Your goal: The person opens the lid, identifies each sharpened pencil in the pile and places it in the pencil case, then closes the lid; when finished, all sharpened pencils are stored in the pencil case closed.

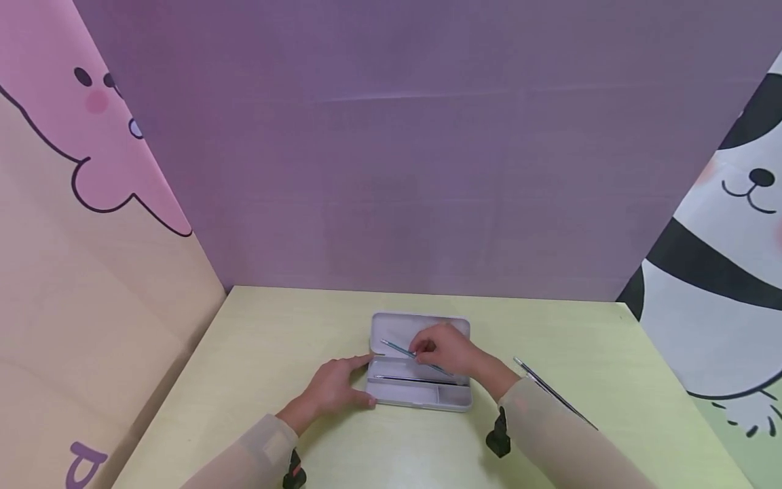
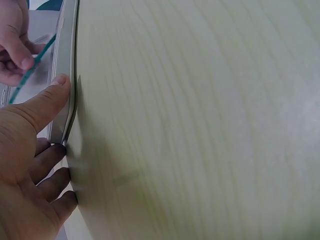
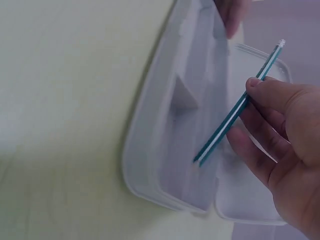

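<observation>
A white pencil case (image 1: 403,392) lies on the table with its lid (image 1: 394,326) folded back on the far side. My left hand (image 1: 336,387) holds its left end, thumb against the near wall, index finger at the far corner. Over the case, my right hand (image 1: 444,350) pinches a teal pencil (image 3: 230,120) with a white stripe between thumb and fingers. That pencil is tilted, its pointed end low over the compartment in the right wrist view. Inside the case lies a slim dark pencil (image 1: 403,379) lengthwise; part of the inside is hidden by the right hand.
To the right on the pale wooden table (image 1: 275,326), slim dark sticks like pencils (image 1: 552,392) lie slantwise beside the right sleeve. A divider (image 3: 182,95) splits the case's near compartment. A purple backdrop (image 1: 415,170) rises behind the table, with printed panels on both sides.
</observation>
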`<action>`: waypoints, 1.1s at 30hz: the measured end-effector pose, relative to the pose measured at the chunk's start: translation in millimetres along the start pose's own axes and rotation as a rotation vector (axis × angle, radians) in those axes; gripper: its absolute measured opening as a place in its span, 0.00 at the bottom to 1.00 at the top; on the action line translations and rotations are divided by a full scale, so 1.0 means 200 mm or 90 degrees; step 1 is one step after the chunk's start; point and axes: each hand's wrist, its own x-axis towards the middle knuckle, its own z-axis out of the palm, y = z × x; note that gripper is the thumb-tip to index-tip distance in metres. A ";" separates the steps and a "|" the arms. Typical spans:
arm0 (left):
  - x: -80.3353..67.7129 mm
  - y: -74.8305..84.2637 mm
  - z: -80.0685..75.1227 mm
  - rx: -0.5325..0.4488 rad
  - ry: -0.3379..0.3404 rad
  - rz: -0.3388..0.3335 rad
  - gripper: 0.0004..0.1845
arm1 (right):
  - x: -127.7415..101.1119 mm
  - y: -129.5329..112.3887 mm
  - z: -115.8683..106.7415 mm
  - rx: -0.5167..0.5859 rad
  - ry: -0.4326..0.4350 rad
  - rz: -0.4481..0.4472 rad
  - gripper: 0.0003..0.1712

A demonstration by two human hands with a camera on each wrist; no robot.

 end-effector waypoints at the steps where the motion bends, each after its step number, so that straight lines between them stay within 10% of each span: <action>1: 0.00 0.00 0.00 -0.002 0.000 -0.001 0.50 | 0.00 0.00 0.01 0.002 -0.003 -0.003 0.07; 33: -0.01 0.00 0.00 -0.010 0.005 0.011 0.51 | -0.02 -0.01 0.11 -0.143 -0.062 -0.051 0.07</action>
